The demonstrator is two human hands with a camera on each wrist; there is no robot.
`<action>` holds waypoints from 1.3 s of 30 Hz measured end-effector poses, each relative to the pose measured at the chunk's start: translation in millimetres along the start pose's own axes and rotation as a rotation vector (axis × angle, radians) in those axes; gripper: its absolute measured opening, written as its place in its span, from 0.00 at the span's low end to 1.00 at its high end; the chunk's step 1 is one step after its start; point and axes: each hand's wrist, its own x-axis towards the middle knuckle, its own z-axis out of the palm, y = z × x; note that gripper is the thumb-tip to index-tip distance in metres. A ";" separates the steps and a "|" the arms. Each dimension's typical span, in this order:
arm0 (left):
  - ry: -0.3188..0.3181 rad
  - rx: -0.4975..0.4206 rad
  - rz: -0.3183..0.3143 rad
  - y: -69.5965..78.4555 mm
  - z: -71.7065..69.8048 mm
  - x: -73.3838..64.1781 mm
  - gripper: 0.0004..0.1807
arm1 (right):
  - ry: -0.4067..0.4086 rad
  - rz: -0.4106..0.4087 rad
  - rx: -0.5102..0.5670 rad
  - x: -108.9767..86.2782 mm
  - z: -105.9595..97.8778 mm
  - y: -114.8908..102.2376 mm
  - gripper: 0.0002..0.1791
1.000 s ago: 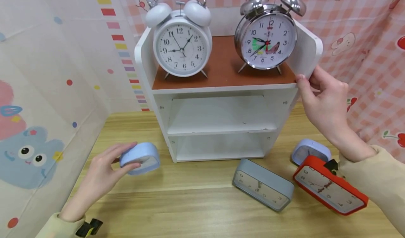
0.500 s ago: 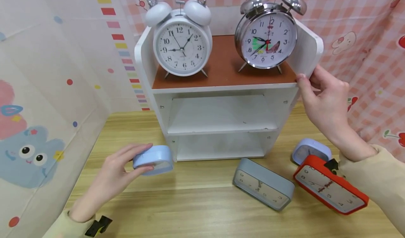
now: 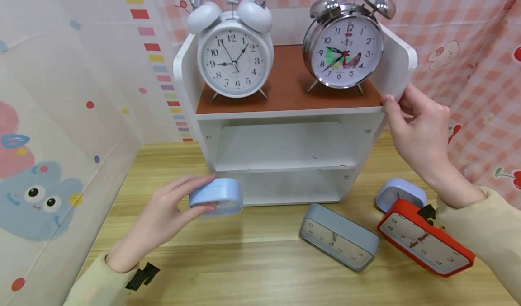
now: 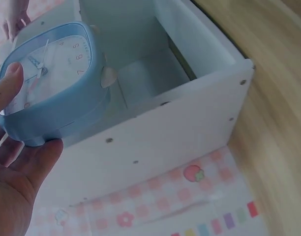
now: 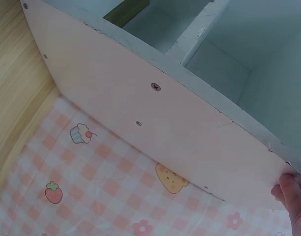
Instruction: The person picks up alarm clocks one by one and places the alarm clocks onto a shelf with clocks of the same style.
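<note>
Before the lower left of the white shelf unit (image 3: 285,145), the left hand (image 3: 172,206) pinches the light-blue clock (image 3: 220,193) between thumb and fingers, above the table (image 3: 244,261); the right hand (image 3: 425,129) pinches the unit's right side. Advisable: thumb on casing (image 4: 62,118), off dial (image 4: 62,69); unit steadied.

Numerals 1–12 on white clock (image 3: 235,64), 1–11 on silver clock (image 3: 344,52), red 5–7 on blue clock (image 4: 57,81)

left grip (image 3: 172,209): holds blue clock (image 3: 221,191) | right grip (image 3: 423,132): pinches white shelf (image 3: 285,148)
</note>
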 end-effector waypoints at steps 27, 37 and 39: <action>-0.016 -0.059 0.020 12.6 10.4 59.4 0.32 | -0.012 -0.005 -0.002 -1.1 -1.3 1.5 0.19; -0.046 -0.052 0.008 15.9 14.9 75.2 0.32 | -0.017 -0.001 -0.003 -1.0 -1.3 0.5 0.19; -0.049 -0.049 0.004 15.9 15.4 77.2 0.32 | -0.016 -0.002 -0.003 -0.8 -1.2 0.1 0.19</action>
